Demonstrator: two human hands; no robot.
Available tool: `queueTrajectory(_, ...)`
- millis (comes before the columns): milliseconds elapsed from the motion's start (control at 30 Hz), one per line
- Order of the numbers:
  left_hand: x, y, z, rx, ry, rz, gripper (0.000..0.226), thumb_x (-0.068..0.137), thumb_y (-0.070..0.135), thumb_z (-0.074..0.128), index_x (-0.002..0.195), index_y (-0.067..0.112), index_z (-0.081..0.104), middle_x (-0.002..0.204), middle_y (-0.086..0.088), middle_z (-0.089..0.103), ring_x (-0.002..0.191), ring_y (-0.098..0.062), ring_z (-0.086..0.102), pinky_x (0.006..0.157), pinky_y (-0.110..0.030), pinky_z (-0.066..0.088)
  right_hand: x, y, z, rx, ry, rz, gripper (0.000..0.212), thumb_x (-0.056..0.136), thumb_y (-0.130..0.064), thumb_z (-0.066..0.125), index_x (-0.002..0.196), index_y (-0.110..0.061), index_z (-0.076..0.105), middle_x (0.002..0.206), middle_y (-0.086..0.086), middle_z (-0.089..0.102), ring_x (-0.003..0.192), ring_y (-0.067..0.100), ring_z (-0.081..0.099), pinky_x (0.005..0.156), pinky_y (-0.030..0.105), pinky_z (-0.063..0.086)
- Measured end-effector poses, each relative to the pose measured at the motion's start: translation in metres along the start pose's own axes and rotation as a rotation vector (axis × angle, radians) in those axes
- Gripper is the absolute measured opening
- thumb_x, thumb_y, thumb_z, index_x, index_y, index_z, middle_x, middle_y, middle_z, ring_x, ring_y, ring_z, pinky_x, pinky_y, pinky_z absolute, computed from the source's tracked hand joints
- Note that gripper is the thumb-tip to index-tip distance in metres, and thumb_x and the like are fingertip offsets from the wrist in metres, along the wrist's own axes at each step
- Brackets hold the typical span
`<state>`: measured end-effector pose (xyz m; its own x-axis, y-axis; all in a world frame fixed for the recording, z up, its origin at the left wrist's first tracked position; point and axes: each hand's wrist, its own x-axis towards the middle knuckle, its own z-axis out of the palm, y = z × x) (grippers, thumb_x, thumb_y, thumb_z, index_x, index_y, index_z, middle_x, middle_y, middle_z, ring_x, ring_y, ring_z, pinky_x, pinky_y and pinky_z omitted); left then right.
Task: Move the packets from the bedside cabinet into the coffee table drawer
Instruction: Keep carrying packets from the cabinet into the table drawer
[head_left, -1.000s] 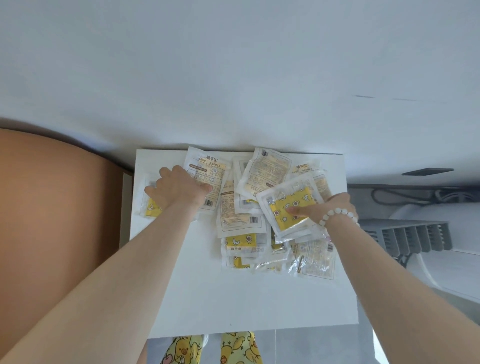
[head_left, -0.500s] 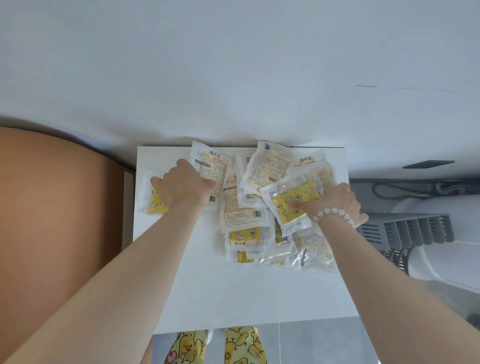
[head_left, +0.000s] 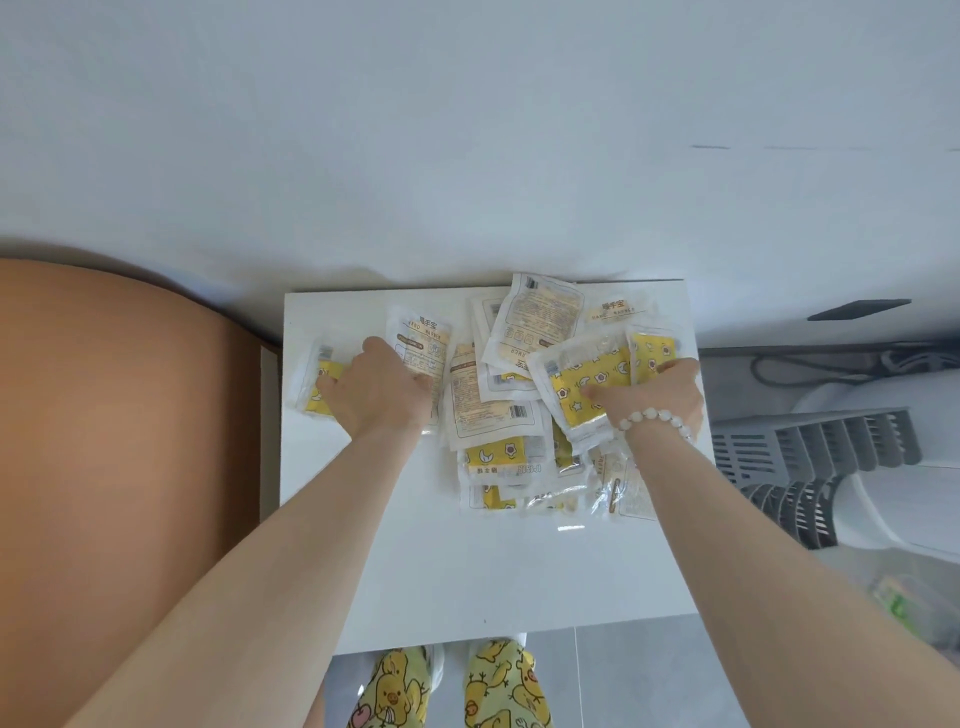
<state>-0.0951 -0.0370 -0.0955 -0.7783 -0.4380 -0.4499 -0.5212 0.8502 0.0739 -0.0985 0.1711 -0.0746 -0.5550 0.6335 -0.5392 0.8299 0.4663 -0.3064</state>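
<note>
many hand-warmer packets (head_left: 493, 410) lie heaped mid-frame on the bedside cabinet (head_left: 467, 571). left hand (head_left: 379, 387) curls its fingers over two; right hand (head_left: 657, 397) pinches a yellow packet (head_left: 582, 384). likely light, limp, slippery film: grip stacked edges, not single faces.

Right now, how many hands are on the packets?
2. The left hand rests on packets at the bedside cabinet's left side; the right hand pinches a yellow packet atop the pile at right.
</note>
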Motion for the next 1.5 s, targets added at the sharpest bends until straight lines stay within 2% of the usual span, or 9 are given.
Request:
queueTrajectory(100,-0.004,-0.002,0.001,-0.006,0.006,-0.007,0.034,0.088,0.035,0.059,0.105,0.008,0.048,0.092,-0.006,0.065,0.089,-0.029,0.062,0.088,-0.036,0.030,0.008,-0.002,-0.006,-0.083,-0.073,-0.004,0.097,0.064,-0.043,0.084,0.138,-0.008,0.031,0.130,0.012,0.052,0.116,0.029,0.055,0.086,0.039,0.047)
queueTrajectory(267,-0.002,-0.001,0.003,-0.022,0.010,-0.042,0.034,0.087,0.034,0.059,0.106,0.008,0.048,0.090,-0.007,0.066,0.088,-0.030,0.063,0.087,-0.036,0.031,-0.002,0.005,0.011,-0.465,0.038,-0.184,0.078,0.072,-0.060,0.065,0.133,-0.017,0.043,0.135,0.012,0.035,0.125,0.028,0.035,0.091,0.042,0.038)
queueTrajectory(400,-0.003,0.000,0.003,-0.030,0.012,-0.039,0.035,0.087,0.035,0.060,0.106,0.009,0.048,0.091,-0.007,0.066,0.090,-0.030,0.063,0.088,-0.036,0.032,-0.015,0.006,0.025,-0.399,-0.064,-0.148,0.127,0.055,-0.079,0.065,0.148,-0.009,0.014,0.151,0.013,0.022,0.136,0.031,0.024,0.104,0.051,0.031)
queueTrajectory(467,-0.004,0.000,0.003,-0.034,0.007,-0.044,0.035,0.087,0.035,0.061,0.105,0.009,0.047,0.086,-0.005,0.062,0.089,-0.030,0.062,0.089,-0.036,0.032,-0.016,0.007,0.026,-0.414,-0.072,-0.170,0.129,0.056,-0.080,0.064,0.148,-0.006,0.012,0.148,0.015,0.027,0.134,0.032,0.030,0.100,0.049,0.037)
queueTrajectory(700,-0.005,0.000,0.003,-0.069,0.004,-0.072,0.042,0.087,0.036,0.062,0.111,0.005,0.048,0.099,-0.011,0.064,0.098,-0.033,0.060,0.086,-0.037,0.036,-0.007,0.014,0.017,-0.595,0.016,-0.416,0.079,0.090,-0.064,0.037,0.140,-0.002,0.032,0.123,0.014,0.057,0.112,0.030,0.055,0.071,0.034,0.040)
queueTrajectory(867,-0.004,-0.001,0.004,-0.120,-0.028,-0.099,0.047,0.086,0.037,0.064,0.115,0.004,0.047,0.109,-0.013,0.063,0.103,-0.033,0.059,0.073,-0.034,0.039,-0.001,0.013,0.002,-0.610,-0.044,-0.499,0.040,0.099,-0.036,0.034,0.117,-0.002,0.046,0.105,0.015,0.062,0.096,0.032,0.060,0.065,0.032,0.039)
queueTrajectory(1133,-0.020,-0.011,0.006,-0.356,-0.113,-0.205,0.047,0.083,0.033,0.067,0.117,0.006,0.049,0.114,-0.011,0.060,0.103,-0.033,0.057,0.071,-0.035,0.045,0.011,0.018,-0.016,-0.216,-0.134,-0.224,0.009,0.087,-0.026,0.055,0.093,-0.018,0.055,0.092,0.005,0.059,0.078,0.024,0.054,0.066,0.028,0.042)
queueTrajectory(1333,-0.038,-0.024,-0.012,-0.538,-0.064,-0.241,0.050,0.082,0.038,0.070,0.120,0.010,0.055,0.119,-0.008,0.061,0.110,-0.030,0.056,0.073,-0.030,0.038,0.008,0.029,-0.042,0.192,-0.277,-0.066,0.013,0.088,-0.017,0.056,0.076,-0.011,0.055,0.072,0.005,0.051,0.069,0.022,0.049,0.064,0.028,0.042)
queueTrajectory(1500,-0.061,-0.005,-0.054,-0.676,-0.114,-0.245,0.049,0.080,0.034,0.073,0.117,0.007,0.056,0.113,-0.006,0.063,0.108,-0.028,0.057,0.076,-0.029,0.041,-0.017,0.026,-0.075,0.604,-0.425,0.156,0.021,0.083,-0.018,0.070,0.099,-0.009,0.059,0.091,0.009,0.064,0.083,0.026,0.059,0.068,0.031,0.049)
